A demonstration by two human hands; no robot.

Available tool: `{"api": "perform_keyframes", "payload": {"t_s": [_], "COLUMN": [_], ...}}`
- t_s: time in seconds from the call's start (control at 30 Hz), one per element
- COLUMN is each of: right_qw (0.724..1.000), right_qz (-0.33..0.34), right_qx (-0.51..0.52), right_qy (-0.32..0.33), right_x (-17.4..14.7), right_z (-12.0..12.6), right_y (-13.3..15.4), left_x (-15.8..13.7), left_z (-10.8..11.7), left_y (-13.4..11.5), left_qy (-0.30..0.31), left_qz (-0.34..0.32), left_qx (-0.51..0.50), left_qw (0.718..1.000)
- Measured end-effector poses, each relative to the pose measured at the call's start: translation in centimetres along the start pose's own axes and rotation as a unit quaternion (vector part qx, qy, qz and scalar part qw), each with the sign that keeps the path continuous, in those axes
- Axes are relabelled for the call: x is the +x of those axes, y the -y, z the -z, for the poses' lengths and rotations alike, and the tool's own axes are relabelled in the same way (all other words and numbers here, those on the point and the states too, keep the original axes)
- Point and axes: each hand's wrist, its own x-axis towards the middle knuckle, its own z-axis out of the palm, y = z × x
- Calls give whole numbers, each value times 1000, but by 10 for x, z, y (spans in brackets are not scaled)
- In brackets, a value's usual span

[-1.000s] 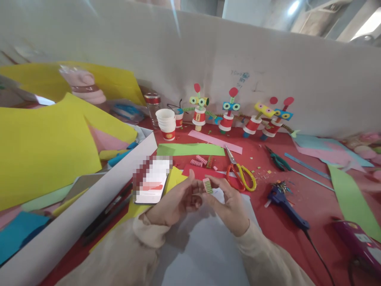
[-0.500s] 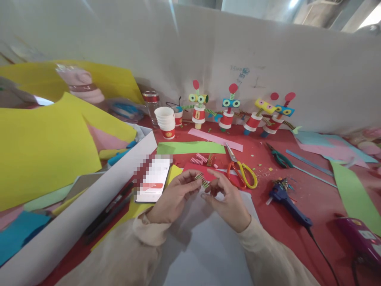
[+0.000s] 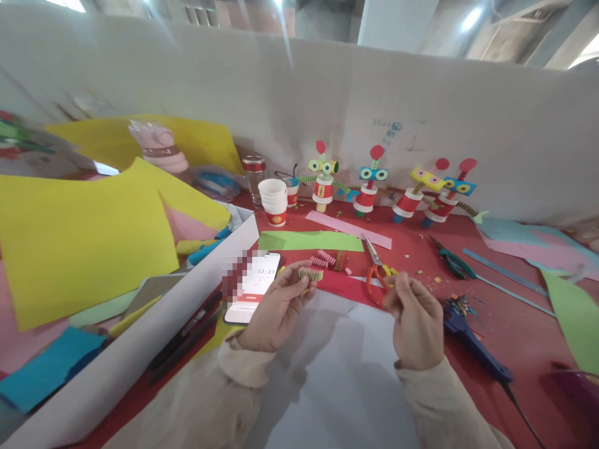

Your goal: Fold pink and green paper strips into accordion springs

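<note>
My left hand (image 3: 281,305) pinches a small accordion-folded paper spring (image 3: 311,274), striped pale green and red, between thumb and fingers. My right hand (image 3: 418,321) is raised on the right with its fingers curled together; whatever is between them, if anything, is too small or hidden. Behind its fingertips lie scissors (image 3: 373,251) with orange and yellow handles, the yellow loop mostly covered. Whether the hand touches them I cannot tell. More folded springs (image 3: 326,257), pink-and-white and green-and-red, rest on the red table beyond the left hand. Below both hands is a pale grey sheet (image 3: 337,374).
Paper-cup robot figures (image 3: 366,198) stand along the wall, beside stacked paper cups (image 3: 274,202). A phone (image 3: 253,290) and a white box (image 3: 140,333) of coloured paper are left. To the right lie green-handled pliers (image 3: 453,262) and a blue glue gun (image 3: 477,349) with a cord.
My right hand has moved away from the folded spring, to the right and near the scissors, and its fingers have closed. The left hand keeps the spring, now more level. The view has shifted.
</note>
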Motion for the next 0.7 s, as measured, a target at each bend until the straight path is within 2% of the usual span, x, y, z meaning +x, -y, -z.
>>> {"api": "perform_keyframes", "payload": {"t_s": [0.1, 0.2, 0.27, 0.37, 0.5, 0.6, 0.7], "right_qw": [990, 965, 954, 952, 955, 954, 953], "right_qz": [-64, -55, -50, -46, -27, -20, -7], "right_qx": [-32, -50, -44, -50, -74, -92, -124], "right_qy": [120, 251, 292, 299, 286, 284, 278], "right_x": [-2, -10, -16, -22, -22, -18, -17], "right_z": [-2, -10, -16, -21, -22, -21, -22], "right_y": [-1, -1, -2, -6, -13, -17, -20], "left_x": [-3, -8, -11, -13, -12, -9, -8], "left_z": [-4, -8, -10, -12, -11, -9, -6], "left_y": [0, 0, 0, 1, 4, 6, 9], "left_qy": [11, 51, 80, 111, 117, 85, 49], "left_qz": [-26, -28, -29, -37, -50, -82, -139], "left_qx": [83, 175, 226, 290, 343, 404, 479], "left_qw": [996, 983, 970, 950, 931, 907, 866]}}
